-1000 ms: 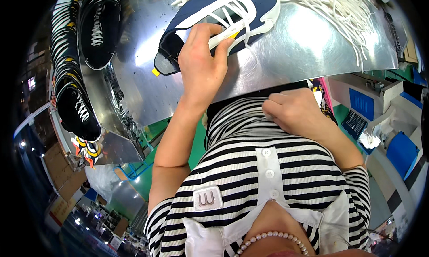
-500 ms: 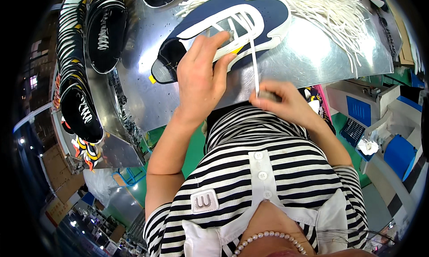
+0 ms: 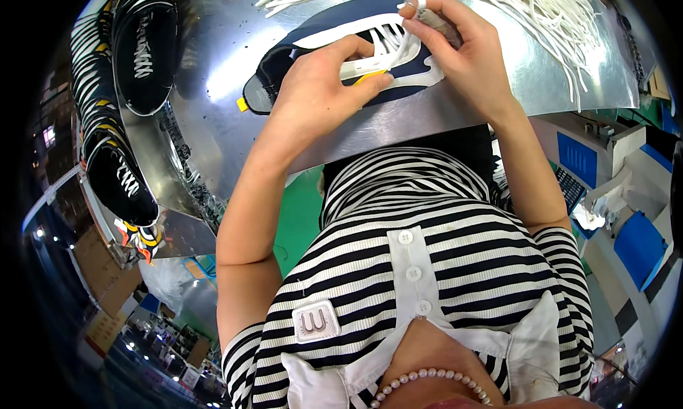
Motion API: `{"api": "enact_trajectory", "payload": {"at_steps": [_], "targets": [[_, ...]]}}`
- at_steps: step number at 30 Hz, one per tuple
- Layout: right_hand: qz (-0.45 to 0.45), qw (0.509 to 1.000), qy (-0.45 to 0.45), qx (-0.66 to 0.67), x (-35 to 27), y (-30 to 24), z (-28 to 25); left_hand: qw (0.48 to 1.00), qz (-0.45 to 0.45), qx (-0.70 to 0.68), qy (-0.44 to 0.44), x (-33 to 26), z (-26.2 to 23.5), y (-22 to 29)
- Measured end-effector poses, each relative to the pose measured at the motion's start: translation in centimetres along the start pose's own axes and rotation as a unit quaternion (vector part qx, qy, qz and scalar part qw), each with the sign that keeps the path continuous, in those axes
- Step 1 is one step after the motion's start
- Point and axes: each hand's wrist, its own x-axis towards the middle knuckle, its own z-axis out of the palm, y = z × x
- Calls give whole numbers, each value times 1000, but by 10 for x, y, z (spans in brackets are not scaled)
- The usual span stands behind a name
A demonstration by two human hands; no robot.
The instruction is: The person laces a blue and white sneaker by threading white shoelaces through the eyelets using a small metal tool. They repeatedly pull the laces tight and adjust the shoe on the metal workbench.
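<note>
A dark blue shoe upper (image 3: 334, 35) with white trim and a yellow tab lies flat on the shiny metal table (image 3: 228, 74). My left hand (image 3: 324, 96) presses down on its middle, fingers spread over the white eyelet strip. My right hand (image 3: 462, 53) sits over the upper's right end and pinches a white lace (image 3: 418, 3) between thumb and fingers, above the lacing. A heap of loose white laces (image 3: 541, 10) lies just beyond, at the table's far right.
Black shoe uppers (image 3: 146, 46) with white laces lie in a row along the left of the table, more curving down the left edge (image 3: 117, 170). Blue bins (image 3: 640, 245) and grey equipment stand at the right. My striped shirt fills the lower middle.
My right hand has risen from my lap to the shoe upper, drawing a white lace up with it. My left hand has stayed pressed on the upper.
</note>
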Motion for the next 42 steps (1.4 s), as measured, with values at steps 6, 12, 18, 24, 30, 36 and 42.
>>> {"api": "enact_trajectory", "payload": {"at_steps": [6,12,18,24,30,36,42], "targets": [[56,996,9,62,2,-6,4,999,-19,-10,49,5,13,-2],[162,983,58,57,-27,-16,-11,988,2,110,104,4,20,2],[170,985,-4,26,-60,-26,-1,984,29,130,119,5,21,1],[167,986,-21,2,-57,-14,5,984,57,118,118,4,20,0],[171,984,-31,-30,-51,-14,10,968,189,116,113,0,23,-7],[66,992,15,-110,-47,-3,33,934,259,161,184,-9,33,-12],[155,984,51,-68,-52,-27,-63,891,309,242,228,-29,30,-18]]}}
